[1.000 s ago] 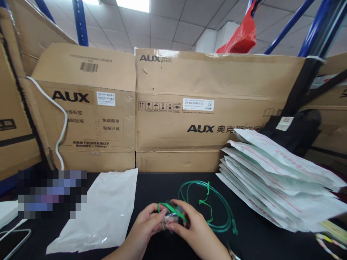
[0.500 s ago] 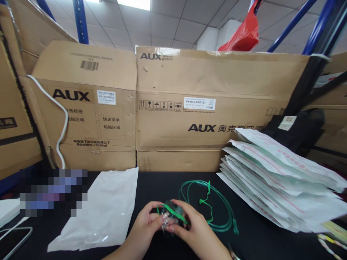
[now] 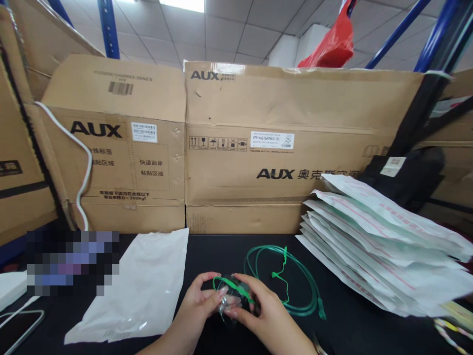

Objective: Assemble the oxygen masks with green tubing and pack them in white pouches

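Between my two hands, low in the middle of the head view, is a clear plastic oxygen mask (image 3: 232, 292) with a green elastic strap (image 3: 236, 285) across it. My left hand (image 3: 201, 301) pinches the mask's left side, thumb in front. From the right, my right hand (image 3: 264, 303) grips it with the thumb below and the fingers over the top. Fingers partly hide the mask. Just beyond my right hand lies a coil of green tubing (image 3: 313, 278), and a thin green band (image 3: 284, 286) lies within the loop.
A white packet (image 3: 148, 281) lies flat to the left. On the right rises a stack of white packets (image 3: 369, 256). Cardboard boxes (image 3: 240, 187) wall off the back. A phone (image 3: 22, 328) and white cable are at lower left, a partly seen metal tool (image 3: 318, 345) at the bottom edge.
My left hand has shifted slightly on the mask, and the strap's left loop shows a little wider. My right hand and the tubing have stayed in place.
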A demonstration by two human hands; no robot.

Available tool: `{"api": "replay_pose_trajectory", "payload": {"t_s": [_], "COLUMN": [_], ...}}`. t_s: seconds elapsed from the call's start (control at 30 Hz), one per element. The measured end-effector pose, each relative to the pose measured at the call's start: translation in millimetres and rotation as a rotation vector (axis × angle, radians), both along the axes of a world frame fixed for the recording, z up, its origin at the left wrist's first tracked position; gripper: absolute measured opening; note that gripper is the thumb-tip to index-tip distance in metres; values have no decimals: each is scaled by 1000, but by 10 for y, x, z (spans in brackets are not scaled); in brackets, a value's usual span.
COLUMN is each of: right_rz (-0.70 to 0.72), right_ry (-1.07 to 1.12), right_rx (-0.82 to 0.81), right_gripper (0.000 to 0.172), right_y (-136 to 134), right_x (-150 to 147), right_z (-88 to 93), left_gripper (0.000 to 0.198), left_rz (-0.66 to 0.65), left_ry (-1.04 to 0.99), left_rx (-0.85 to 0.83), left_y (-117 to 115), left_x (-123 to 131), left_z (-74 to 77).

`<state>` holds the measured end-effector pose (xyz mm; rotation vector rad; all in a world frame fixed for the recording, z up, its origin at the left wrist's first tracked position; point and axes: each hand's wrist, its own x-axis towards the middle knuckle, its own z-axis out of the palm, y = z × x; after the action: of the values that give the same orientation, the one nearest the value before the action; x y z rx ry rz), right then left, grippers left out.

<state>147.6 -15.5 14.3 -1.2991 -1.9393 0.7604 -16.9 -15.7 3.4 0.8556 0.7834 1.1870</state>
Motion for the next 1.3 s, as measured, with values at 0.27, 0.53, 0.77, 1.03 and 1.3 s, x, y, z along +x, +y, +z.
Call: {"api": "replay_pose_trajectory", "payload": {"t_s": [0.27,0.53,0.77,1.03,1.3], "right_rz": [24,-20,16,47,51], "right_ry": [79,269,341,268,127], "right_rx": [-49,-68,-90,-68,-32], "right_gripper": [51,38,39,35,37], "right_y": [52,84,65,80,63], "right_x": [37,22,23,21,24], "right_z": [-53,83,121,74,-25], "left_gripper": [21,49,52,51,49], "left_rz": [-20,43,94,93,81], "left_ry": [-38,-128,-127,-120,-119], "left_rx": [-67,-123,-157,-144,-139], "left_y": [-12,-3,0,14,14], "left_x": [-11,-42,-43,-52,-44], "left_z": [71,47,47,60,42]}}
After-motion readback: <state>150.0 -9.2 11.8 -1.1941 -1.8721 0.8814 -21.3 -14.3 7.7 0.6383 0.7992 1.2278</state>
